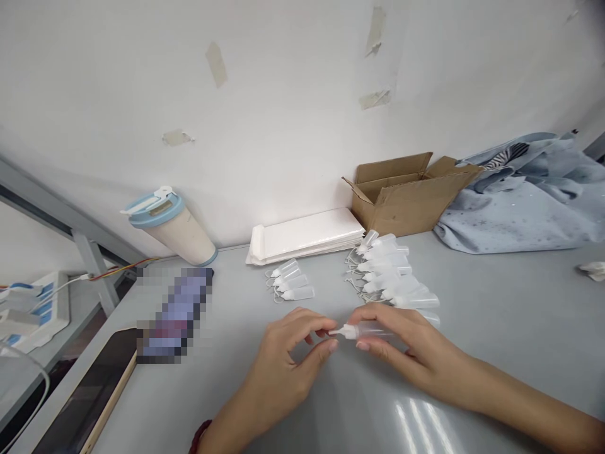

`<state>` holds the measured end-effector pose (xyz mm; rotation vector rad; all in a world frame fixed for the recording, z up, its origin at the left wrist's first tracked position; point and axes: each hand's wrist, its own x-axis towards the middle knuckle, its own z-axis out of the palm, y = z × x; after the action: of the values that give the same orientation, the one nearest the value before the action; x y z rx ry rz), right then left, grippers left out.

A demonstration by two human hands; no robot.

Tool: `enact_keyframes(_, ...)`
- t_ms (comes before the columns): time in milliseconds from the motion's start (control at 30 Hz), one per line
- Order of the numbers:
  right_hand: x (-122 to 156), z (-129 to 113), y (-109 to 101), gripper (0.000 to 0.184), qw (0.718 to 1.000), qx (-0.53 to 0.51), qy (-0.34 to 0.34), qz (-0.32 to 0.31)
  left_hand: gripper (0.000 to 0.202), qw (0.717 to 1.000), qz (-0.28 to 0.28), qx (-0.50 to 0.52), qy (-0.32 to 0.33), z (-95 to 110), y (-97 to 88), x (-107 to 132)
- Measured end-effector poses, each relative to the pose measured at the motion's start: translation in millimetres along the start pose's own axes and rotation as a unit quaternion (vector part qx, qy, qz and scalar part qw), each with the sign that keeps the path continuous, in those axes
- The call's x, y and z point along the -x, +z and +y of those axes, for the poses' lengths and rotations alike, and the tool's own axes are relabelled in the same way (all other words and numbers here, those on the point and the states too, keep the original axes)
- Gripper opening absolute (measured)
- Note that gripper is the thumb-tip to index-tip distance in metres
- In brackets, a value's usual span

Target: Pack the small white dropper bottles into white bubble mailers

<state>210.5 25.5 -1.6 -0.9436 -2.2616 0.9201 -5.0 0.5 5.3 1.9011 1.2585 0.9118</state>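
My right hand (411,347) holds a small clear plastic dropper bottle (373,330) on its side, thumb and fingers around its body. The bottle's white cap and thin nozzle (338,331) point left. At the nozzle's end, the thumb and fingers of my left hand (288,359) are drawn together in a pinch around the tip. Beyond my left hand lies a small group of similar bottles (297,293) with thin white loops at their caps. A larger pile of the same bottles (387,265) rests beyond my right hand.
Along the wall are a stack of white flat packs (307,233), an open cardboard box (411,198) and a light blue cloth (529,208). At left stand a tumbler (179,233), a phone (89,391), a blurred-out device (177,315) and a power strip (47,296).
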Motion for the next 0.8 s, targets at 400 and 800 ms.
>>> enact_keyframes(400,-6,16,7,0.016,0.964,0.194,-0.172,0.066,0.02,0.984,0.008,-0.123,0.129,-10,-1.2,0)
enact_keyframes(800,-21,53,-17,0.02,0.843,0.511,-0.116,0.122,0.024,0.892,-0.022,-0.445,-0.073,-21,-26.5,-7)
